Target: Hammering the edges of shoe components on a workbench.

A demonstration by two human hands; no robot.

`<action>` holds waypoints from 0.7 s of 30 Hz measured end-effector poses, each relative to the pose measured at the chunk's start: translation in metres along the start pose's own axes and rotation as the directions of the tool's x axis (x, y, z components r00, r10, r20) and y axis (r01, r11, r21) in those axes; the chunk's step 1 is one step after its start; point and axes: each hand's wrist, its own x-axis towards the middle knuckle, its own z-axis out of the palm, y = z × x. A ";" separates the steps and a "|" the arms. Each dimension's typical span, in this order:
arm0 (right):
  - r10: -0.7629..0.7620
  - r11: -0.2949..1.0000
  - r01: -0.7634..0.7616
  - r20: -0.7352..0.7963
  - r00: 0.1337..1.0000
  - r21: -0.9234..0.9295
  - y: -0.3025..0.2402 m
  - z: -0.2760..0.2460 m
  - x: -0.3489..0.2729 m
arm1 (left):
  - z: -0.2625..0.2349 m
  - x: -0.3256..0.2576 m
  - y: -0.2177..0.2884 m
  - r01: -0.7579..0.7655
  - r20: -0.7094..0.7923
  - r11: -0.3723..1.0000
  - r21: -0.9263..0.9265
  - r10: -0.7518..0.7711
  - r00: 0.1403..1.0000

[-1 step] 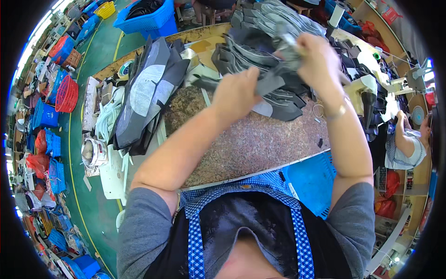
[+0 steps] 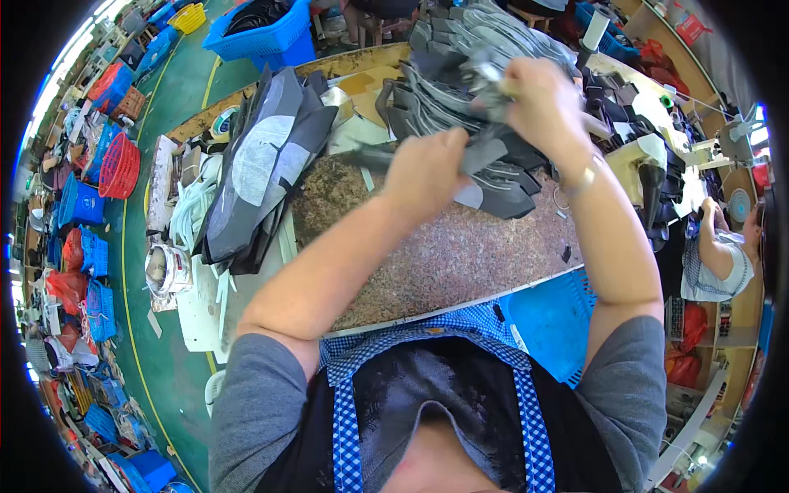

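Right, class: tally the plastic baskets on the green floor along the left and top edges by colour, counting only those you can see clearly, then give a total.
Blue baskets: 4
Red baskets: 2
Yellow baskets: 1
Total: 7

A blue plastic crate (image 2: 261, 37) is sitting on the green floor (image 2: 152, 329) beyond the speckled worktable (image 2: 444, 263). A red basket (image 2: 120, 167) is standing among blue bins (image 2: 80, 201) at the left. A white tin (image 2: 167, 269) is resting by the table's left edge. Another person (image 2: 719, 255) is working at the right.
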 end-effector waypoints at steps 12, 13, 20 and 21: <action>0.134 0.977 -0.123 0.051 0.990 -0.175 0.050 0.075 -0.027 | -0.048 -0.116 0.024 -0.285 -0.015 0.954 0.088 0.287 0.958; 0.119 0.988 -0.119 -0.012 0.993 -0.101 0.040 0.066 -0.041 | -0.051 -0.126 0.016 -0.339 -0.160 0.905 0.257 0.386 0.909; 0.040 0.970 -0.068 0.122 0.992 0.234 0.026 0.091 -0.109 | -0.046 -0.162 -0.003 -0.375 -0.195 0.775 0.508 0.528 0.827; 0.084 0.928 -0.134 0.154 0.985 0.347 0.031 0.094 -0.107 | -0.046 -0.162 0.000 -0.379 -0.193 0.776 0.504 0.529 0.826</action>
